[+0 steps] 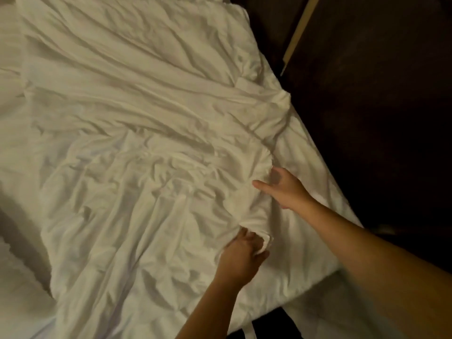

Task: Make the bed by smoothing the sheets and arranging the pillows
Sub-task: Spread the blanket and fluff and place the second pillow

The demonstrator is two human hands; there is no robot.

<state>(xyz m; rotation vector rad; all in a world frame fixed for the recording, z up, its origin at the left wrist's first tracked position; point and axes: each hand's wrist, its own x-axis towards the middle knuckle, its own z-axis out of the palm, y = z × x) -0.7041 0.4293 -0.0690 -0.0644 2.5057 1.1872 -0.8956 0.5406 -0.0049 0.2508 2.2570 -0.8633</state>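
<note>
A crumpled white duvet (127, 133) lies in folds across most of the bed. Under it the white fitted sheet (303, 172) shows along the bed's right side. My left hand (241, 259) grips a bunched bit of the duvet's edge near the bed's right corner. Farther along the same edge, my right hand (285, 189) touches the duvet with its thumb stretched out over the fabric and its fingers tucked under the hem. No pillow can be seen.
Dark floor (379, 118) runs along the right of the bed. A pale wooden strip (299, 33) stands at the top right. A white strap (249, 332) hangs at the bed's bottom edge. A dark gap (22, 245) cuts in at lower left.
</note>
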